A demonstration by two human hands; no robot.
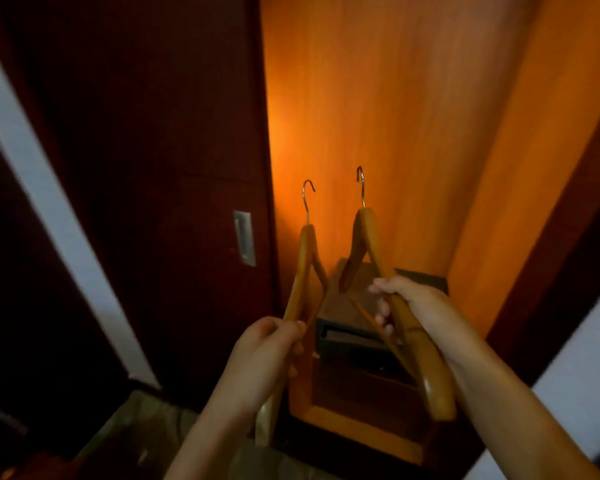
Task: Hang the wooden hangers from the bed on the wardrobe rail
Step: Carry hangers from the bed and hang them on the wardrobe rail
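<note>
A: Start at the fingers. Left hand (262,355)?

B: Clenched around the lower arm of the left wooden hanger (303,271); the fingers wrap the wood near its crossbar end. Hook up, hanger seen nearly edge-on.

A: Right hand (409,306)?

B: Grasping the right wooden hanger (369,244) on its near shoulder, thumb over the top, fingertips (381,311) curled under beside the crossbar. Hook up, sitting a little higher than the left one.

A: Count.

B: Two hangers, one per hand, each with one metal hook. The two are apart and tilt away from each other toward the top. Both are held in front of the open wardrobe compartment (395,116), whose orange wood panels are lit warm. No rail appears in this view.

A: Containers?

B: One dark box-like unit (347,337) on the compartment floor, below and behind the hangers. It has a slot in its front face; probably a safe or drawer unit, but the light is too dim to settle it. Contents not visible.

A: Anything else?

B: One dark sliding door (153,168) to the left, with one recessed metal handle (245,238).

A: Labels, writing?

B: None legible.
</note>
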